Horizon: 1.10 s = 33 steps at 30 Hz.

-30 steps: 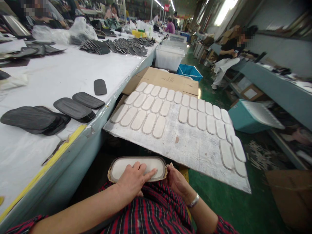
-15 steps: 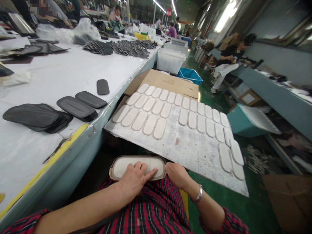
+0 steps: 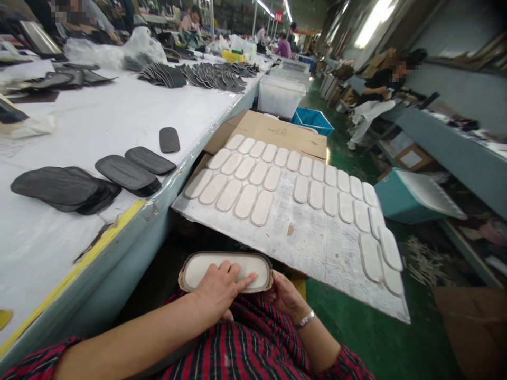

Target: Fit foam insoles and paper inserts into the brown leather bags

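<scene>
An oval padded panel (image 3: 194, 272), pale on its face with a grey border and a ragged brown rim, lies across my lap. My left hand (image 3: 222, 285) rests on top of it with fingers spread and the index finger stretched toward the right end. At that right end, my right hand (image 3: 285, 294) has its fingers curled round the edge; some fingertips are hidden beneath. Just beyond, a board (image 3: 304, 248) carries several rows of similar pale oval pieces (image 3: 261, 208).
On the white table (image 3: 130, 113) at left lie dark oval pieces (image 3: 55, 187) and fanned dark pieces (image 3: 214, 78). Cardboard (image 3: 277, 134), clear bins (image 3: 279, 95) and a blue crate (image 3: 312, 121) stand beyond the board. A person (image 3: 380, 89) sits at right near a teal bin (image 3: 412, 195).
My right hand has shifted from the top of the panel's right end to lower round its edge, its wrist turning. My left hand stays in place on the panel.
</scene>
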{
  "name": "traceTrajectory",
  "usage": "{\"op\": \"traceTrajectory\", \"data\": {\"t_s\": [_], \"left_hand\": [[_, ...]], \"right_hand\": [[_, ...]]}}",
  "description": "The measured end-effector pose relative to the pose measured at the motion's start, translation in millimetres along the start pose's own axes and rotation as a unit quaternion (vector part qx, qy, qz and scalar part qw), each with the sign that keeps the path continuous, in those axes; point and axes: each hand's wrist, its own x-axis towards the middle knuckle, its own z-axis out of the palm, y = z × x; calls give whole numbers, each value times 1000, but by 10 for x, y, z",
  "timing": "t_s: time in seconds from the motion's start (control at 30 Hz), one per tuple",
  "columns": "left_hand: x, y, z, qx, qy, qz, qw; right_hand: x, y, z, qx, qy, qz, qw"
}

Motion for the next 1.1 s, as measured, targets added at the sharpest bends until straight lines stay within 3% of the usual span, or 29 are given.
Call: {"op": "traceTrajectory", "data": {"t_s": [0.13, 0.3, 0.37, 0.5, 0.67, 0.8, 0.93, 1.0, 1.03, 1.1], "left_hand": [[-10, -28, -18, -3, -17, 1, 1000], [-35, -90, -2, -5, -6, -2, 1000], [-33, -88, -7, -9, -5, -6, 1000], [-35, -11, -38, -31, -4, -10, 999], [-178, 41, -47, -44, 40, -19, 998], [-352, 96, -21, -47, 74, -32, 996], [-527, 98, -19, -134, 111, -49, 984], [-624, -41, 16, -286, 143, -69, 945], [-670, -154, 58, -385, 175, -99, 901], [-742, -435, 205, -565, 262, -198, 757]], "right_hand": [[66, -78, -7, -46, -12, 26, 999], [92, -342, 23, -135, -28, 67, 988], [79, -471, 69, -218, -26, 92, 971], [14, -659, 149, -385, 8, 158, 909], [-28, -666, 229, -404, 29, 219, 888], [-57, -614, 280, -378, 27, 225, 897], [-59, -616, 269, -361, 81, 209, 905], [-46, -619, 247, -348, 84, 208, 910], [-41, -618, 236, -341, 82, 209, 913], [-36, -609, 217, -323, 79, 208, 920]]}}
